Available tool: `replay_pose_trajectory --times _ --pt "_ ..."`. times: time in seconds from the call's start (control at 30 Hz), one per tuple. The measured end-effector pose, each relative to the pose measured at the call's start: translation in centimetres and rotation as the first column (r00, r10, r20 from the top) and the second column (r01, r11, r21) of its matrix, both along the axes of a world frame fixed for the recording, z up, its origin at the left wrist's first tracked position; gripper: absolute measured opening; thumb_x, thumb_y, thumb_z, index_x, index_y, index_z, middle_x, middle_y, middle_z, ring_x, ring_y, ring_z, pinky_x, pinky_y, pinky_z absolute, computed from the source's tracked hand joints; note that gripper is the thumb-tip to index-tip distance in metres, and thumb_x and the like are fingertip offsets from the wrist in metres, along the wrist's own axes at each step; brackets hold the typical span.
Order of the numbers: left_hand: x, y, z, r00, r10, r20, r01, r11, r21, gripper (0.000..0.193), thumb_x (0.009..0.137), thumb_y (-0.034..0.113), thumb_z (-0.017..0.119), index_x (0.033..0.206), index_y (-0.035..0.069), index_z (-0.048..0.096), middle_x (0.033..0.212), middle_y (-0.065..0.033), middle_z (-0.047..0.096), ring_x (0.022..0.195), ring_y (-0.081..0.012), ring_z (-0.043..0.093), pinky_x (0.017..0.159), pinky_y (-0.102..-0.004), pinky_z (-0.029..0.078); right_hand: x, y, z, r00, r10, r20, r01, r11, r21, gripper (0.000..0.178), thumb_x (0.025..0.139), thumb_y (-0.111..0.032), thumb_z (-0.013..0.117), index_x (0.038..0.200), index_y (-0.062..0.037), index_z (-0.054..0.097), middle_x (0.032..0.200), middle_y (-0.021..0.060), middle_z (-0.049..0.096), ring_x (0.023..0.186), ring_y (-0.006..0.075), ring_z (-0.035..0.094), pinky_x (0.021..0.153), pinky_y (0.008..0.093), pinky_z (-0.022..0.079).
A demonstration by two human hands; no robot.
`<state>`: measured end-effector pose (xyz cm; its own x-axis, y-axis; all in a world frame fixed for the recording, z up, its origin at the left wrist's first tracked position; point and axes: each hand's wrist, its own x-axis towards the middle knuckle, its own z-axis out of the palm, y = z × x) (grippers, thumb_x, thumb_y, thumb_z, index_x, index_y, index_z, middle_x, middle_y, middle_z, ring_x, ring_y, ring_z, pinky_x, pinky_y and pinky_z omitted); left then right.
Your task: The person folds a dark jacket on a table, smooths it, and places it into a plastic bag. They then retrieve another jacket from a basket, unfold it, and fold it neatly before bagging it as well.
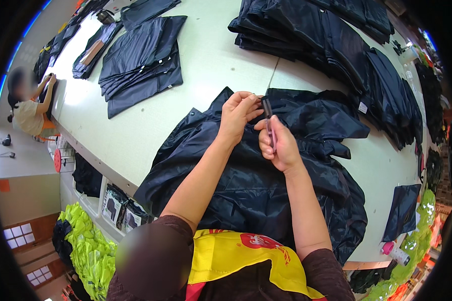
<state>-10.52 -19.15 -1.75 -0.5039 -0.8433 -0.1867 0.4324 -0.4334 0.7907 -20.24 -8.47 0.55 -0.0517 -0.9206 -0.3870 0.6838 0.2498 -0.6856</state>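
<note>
A shiny dark navy garment point(246, 185) lies spread and rumpled in front of me, reaching over the table's near edge. At its far edge, my left hand point(237, 115) pinches a small dark bit of the garment between thumb and forefinger. The other fingers of that hand are loosely curled. My right hand point(281, 143) is closed around small thread snips point(267, 109) with dark blades and a pinkish handle. Their blades point away from me, right beside my left fingertips. Whether a thread lies between the blades is too small to tell.
Stacks of folded dark garments stand at the far left point(143, 55) and far right point(306, 40) of the pale table point(206, 55). A pink-capped bottle point(396, 253) is at the right edge. Another person point(29, 103) works at the far left. Yellow-green garments point(88, 246) lie below left.
</note>
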Motion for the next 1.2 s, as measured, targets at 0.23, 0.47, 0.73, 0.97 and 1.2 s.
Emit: replay_pose_trajectory --times 0.23,0.47,0.73,0.97,1.2 --pt "0.2 0.3 -0.3 0.997 0.0 -0.083 0.0 1.0 0.006 0.005 0.091 0.009 0.053 0.094 0.005 0.053 0.101 -0.0131 0.063 0.086 -0.0177 0.062 0.079 -0.0322 0.052 -0.1 -0.5 -0.1 0.998 0.023 -0.063 -0.019 0.997 0.071 0.041 0.098 -0.041 0.035 0.085 -0.0061 0.053 0.053 -0.0064 0.035 0.037 0.002 0.028 0.034 0.0154 0.023" --pt "0.5 0.5 -0.6 0.994 -0.012 -0.108 0.013 1.0 0.012 0.005 0.09 0.008 0.055 0.091 0.003 0.054 0.095 -0.0093 0.063 0.082 -0.0147 0.062 0.076 -0.0277 0.053 -0.6 -1.3 -0.5 0.998 0.065 0.019 -0.066 0.997 0.05 0.04 0.098 -0.04 0.037 0.083 -0.0069 0.053 0.051 -0.0068 0.035 0.036 0.0016 0.027 0.034 0.0155 0.023" --pt "1.0 -1.1 -3.1 0.989 0.104 -0.104 -0.112 0.991 -0.079 0.006 0.089 0.005 0.055 0.094 0.002 0.056 0.103 -0.0115 0.061 0.092 -0.0189 0.061 0.084 -0.033 0.051 -1.3 -0.8 0.1 0.987 -0.154 0.04 0.155 0.987 -0.033 0.034 0.096 -0.039 0.043 0.08 -0.0096 0.052 0.053 -0.007 0.033 0.038 0.0016 0.028 0.035 0.015 0.02" --pt "3.0 -3.8 1.2 0.838 0.534 0.114 -0.487 0.826 -0.286 0.041 0.095 0.029 0.045 0.13 0.008 0.042 0.132 -0.0051 0.045 0.128 -0.0176 0.034 0.106 -0.0415 0.021 -11.4 7.6 -0.4 0.263 -0.406 -0.875 0.553 0.807 -0.208 0.037 0.089 -0.043 0.058 0.081 -0.0065 0.054 0.066 0.0008 0.052 0.055 0.0105 0.048 0.051 0.0236 0.039" --pt "-4.0 5.9 0.0 0.781 -0.038 0.623 0.619 0.185 -0.764 0.031 0.08 0.027 0.065 0.099 0.002 0.063 0.099 -0.0156 0.063 0.085 -0.0312 0.063 0.079 -0.0352 0.049 -22.6 9.2 -4.7 0.354 -0.455 -0.817 0.826 0.562 0.044 0.034 0.078 -0.035 0.069 0.077 -0.0057 0.052 0.066 0.0057 0.052 0.055 0.0168 0.051 0.049 0.0296 0.04"
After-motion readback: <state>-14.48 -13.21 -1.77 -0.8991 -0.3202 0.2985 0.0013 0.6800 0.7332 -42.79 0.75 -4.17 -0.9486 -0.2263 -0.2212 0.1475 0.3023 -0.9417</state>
